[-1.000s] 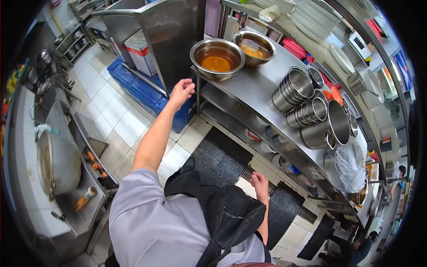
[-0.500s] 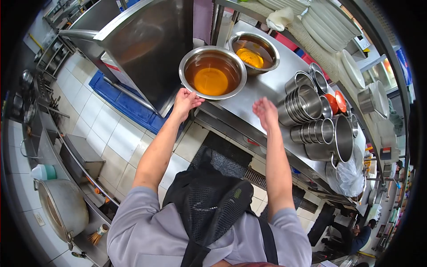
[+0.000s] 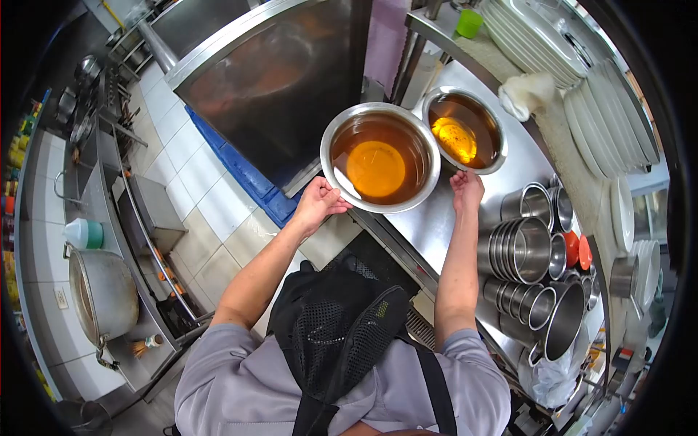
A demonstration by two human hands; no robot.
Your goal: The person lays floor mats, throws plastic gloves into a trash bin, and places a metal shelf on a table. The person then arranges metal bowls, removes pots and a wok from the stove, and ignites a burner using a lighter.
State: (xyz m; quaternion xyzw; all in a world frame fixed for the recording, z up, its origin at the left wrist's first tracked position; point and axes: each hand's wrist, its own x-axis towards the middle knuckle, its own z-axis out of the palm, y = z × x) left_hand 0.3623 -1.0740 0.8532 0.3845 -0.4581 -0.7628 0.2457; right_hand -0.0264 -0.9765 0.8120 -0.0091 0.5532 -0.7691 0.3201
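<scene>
Touching the front bowl (image 3: 380, 158): the person's left hand (image 3: 320, 206), from where I stand, at the rim on the side nearest the person's left arm. The fingers are bent against that rim; I cannot tell whether they grip it or only rest there.

Right hand (image 3: 467, 192): held at the near rim of the back bowl (image 3: 465, 131), fingers bent and fairly close together. I cannot tell how firmly they touch, or whether they hold on.

Where the bowls sit: at the left end of a metal counter (image 3: 429, 236). The front bowl is by its front left corner, its rim reaching past the front edge as I see it; the back bowl is nearer the back edge.

Which way they lie: the front bowl is forward and to the right of the left hand, which is nearer to it. The back bowl is straight ahead of the right hand, which is nearer to that one.

Shape: both bowls are round, with no long axis, and both hold amber-brown liquid.

Farther right on the counter: nested metal pots (image 3: 518, 249), well apart from the front bowl.
</scene>
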